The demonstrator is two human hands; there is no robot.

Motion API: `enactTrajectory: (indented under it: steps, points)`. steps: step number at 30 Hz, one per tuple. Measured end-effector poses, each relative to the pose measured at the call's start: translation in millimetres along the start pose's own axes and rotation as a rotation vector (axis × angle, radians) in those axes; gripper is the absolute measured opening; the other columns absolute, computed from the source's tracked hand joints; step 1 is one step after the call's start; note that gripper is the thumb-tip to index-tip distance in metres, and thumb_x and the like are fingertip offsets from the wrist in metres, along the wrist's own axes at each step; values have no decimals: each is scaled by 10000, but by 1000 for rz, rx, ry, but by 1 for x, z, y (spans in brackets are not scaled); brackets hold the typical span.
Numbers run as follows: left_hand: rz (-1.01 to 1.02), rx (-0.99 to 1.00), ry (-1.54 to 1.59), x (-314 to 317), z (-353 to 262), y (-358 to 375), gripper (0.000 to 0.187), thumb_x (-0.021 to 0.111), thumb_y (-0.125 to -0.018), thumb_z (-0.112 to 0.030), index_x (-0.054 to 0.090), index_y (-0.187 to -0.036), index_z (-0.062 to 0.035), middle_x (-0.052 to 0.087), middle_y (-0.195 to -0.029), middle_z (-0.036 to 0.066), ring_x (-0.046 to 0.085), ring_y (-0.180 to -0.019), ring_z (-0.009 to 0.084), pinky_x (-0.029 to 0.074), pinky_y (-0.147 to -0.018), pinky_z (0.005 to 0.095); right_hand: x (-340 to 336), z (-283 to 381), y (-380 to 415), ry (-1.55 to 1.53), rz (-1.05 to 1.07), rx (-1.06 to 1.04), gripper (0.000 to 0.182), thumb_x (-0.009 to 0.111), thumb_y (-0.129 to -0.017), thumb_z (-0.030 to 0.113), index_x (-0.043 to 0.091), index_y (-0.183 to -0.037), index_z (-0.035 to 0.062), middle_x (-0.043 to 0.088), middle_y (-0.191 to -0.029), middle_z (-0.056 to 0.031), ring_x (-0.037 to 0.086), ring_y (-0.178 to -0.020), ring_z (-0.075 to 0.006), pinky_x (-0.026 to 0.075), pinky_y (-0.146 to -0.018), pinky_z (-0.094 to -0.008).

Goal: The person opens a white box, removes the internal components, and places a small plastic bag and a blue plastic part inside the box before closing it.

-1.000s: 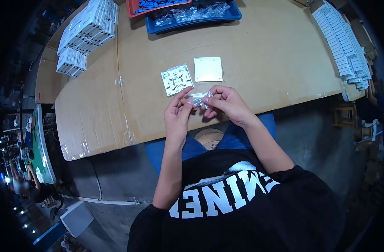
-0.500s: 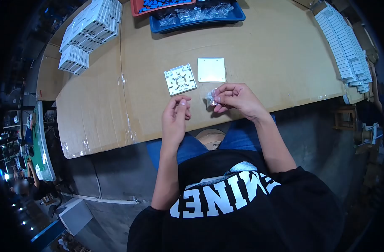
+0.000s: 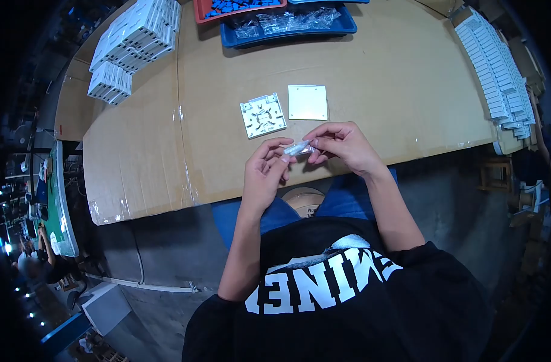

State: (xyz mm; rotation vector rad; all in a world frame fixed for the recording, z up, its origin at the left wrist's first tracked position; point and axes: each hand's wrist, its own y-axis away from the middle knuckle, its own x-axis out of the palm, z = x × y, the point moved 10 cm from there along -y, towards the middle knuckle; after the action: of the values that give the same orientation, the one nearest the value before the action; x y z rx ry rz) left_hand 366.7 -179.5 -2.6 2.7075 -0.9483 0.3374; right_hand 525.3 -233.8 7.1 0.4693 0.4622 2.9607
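Note:
A small clear plastic bag (image 3: 297, 148) is stretched between my two hands, above the near part of the cardboard-covered table. My left hand (image 3: 268, 170) pinches its left end, and my right hand (image 3: 343, 148) grips the right end with fingers closed. What the bag holds is too small to tell. Just beyond my left hand lies an open white square case (image 3: 263, 115) with its molded inside facing up. Beside it, to the right, a flat white square cover (image 3: 307, 102) rests on the table.
Stacks of white cases (image 3: 133, 37) stand at the back left, and more white stacks (image 3: 489, 66) line the right edge. A red tray (image 3: 210, 19) with blue pieces and a blue tray (image 3: 287, 37) with clear bags sit at the back. A person (image 3: 46, 265) is far left.
My left hand has moved right and up and has taken hold of the bag's left end. The bag now lies stretched out between both hands. The view has shifted slightly.

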Motion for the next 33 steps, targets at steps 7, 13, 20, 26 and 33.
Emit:
enactTrajectory:
  steps: [7,13,20,26,33]
  points:
    - [-58,-54,-241,-17,4,3,240,705,-1008,-198,721,-1164,-16,644,-825,-21,505,-630,28,390,-557,196,14,3,-7,116,95,-26,184,643,-998,39,720,-1134,-58,744,-1014,-114,732,-874,-150,606,-806,-278]
    - [-210,223,-504,-41,-54,-17,175,723,-977,-110,727,-1128,-22,600,-798,-42,478,-677,22,385,-584,200,30,36,-38,451,7,-278,155,714,-954,101,745,-1072,4,752,-980,-101,712,-939,-167,571,-819,-318]
    - [-203,278,-803,-64,-60,-65,187,737,-938,-107,704,-1098,-16,644,-855,39,520,-693,93,456,-644,255,48,61,-73,1072,-79,-871,131,752,-863,135,727,-957,47,715,-926,-98,656,-975,-282,484,-951,-438]
    - [-108,441,-1112,-51,-62,-60,238,750,-887,-157,734,-1111,-76,692,-962,83,644,-824,257,510,-805,385,53,57,-60,1170,-102,-894,127,752,-876,141,722,-959,50,681,-1013,-58,643,-995,-259,437,-1059,-499]
    - [47,687,-1306,-27,-72,-36,275,763,-865,-158,746,-1117,-47,651,-1162,95,628,-966,267,514,-828,395,54,50,-62,1282,24,-864,136,761,-837,133,733,-956,74,660,-954,-59,624,-1016,-250,412,-1089,-494]
